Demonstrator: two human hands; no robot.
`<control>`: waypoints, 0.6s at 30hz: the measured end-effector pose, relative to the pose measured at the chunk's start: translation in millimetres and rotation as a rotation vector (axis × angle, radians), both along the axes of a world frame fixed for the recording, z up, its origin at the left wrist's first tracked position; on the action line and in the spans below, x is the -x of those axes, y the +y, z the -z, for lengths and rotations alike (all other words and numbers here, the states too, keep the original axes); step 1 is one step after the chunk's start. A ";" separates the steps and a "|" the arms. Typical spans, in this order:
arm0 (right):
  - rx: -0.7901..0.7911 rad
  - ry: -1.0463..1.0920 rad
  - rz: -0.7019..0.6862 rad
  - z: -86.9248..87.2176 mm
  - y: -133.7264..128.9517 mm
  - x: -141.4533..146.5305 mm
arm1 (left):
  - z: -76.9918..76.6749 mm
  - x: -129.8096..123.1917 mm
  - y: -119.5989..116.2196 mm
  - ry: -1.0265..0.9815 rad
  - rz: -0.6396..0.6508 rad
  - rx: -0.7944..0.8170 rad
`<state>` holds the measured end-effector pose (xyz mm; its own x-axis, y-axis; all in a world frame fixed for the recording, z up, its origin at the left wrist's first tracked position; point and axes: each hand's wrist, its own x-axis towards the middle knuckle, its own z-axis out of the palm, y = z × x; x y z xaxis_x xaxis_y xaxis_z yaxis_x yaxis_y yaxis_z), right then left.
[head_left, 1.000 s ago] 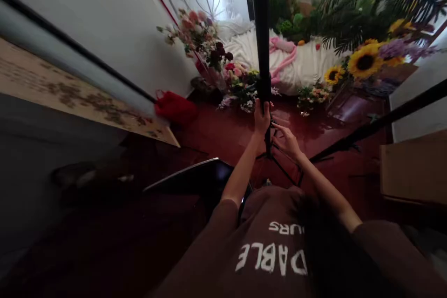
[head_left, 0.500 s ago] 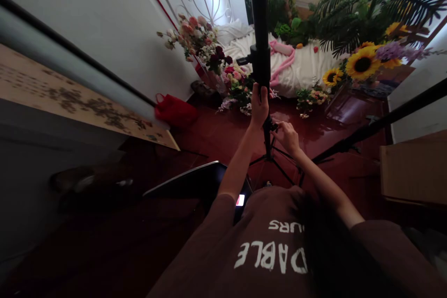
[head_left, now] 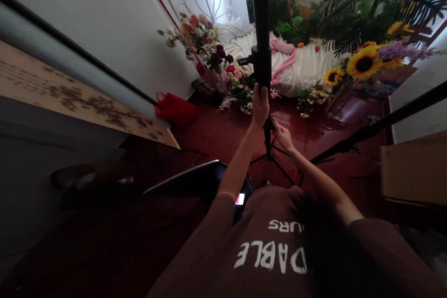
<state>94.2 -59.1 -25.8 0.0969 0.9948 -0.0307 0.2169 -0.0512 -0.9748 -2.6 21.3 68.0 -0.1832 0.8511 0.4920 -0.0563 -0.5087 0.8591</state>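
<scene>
A tall black stand [head_left: 261, 23] rises upright in front of me on spread tripod legs. My left hand [head_left: 260, 107] is wrapped round its pole, below a collar with a side knob [head_left: 245, 60]. Lower down, on the pole's right side, my right hand [head_left: 282, 136] has its fingers closed on a small dark knob [head_left: 272, 124], which they mostly hide.
A second black pole [head_left: 370, 130] slants in from the right, near a cardboard box [head_left: 414, 167]. Flowers [head_left: 199, 32] and sunflowers [head_left: 363, 64] flank a white-draped bed [head_left: 307, 67]. A dark panel [head_left: 195, 179], a red bag [head_left: 176, 109] and a scroll [head_left: 87, 98] are at left.
My right hand has turned and drawn its fingers closer together at the knob, shifting slightly left. My left hand has kept its grip on the pole.
</scene>
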 end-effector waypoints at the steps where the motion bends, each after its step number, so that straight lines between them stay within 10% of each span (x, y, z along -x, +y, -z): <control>1: 0.034 0.076 0.025 1.7 0.6 3.3 | 0.6 0.3 0.4 0.008 -0.006 0.004; 11: 0.340 0.454 -0.039 -10.7 -4.8 1.9 | 4.6 -17.5 -27.1 0.144 -0.267 0.090; 18: 0.054 0.093 -0.113 18.0 -28.2 -42.2 | 28.1 -66.4 -97.3 0.125 -0.379 0.155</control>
<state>136.4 -87.3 -43.8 -0.0214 0.9959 -0.0883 0.1330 -0.0847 -0.9875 63.7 -76.0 39.9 -0.4444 0.8006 0.4020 0.2194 -0.3378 0.9153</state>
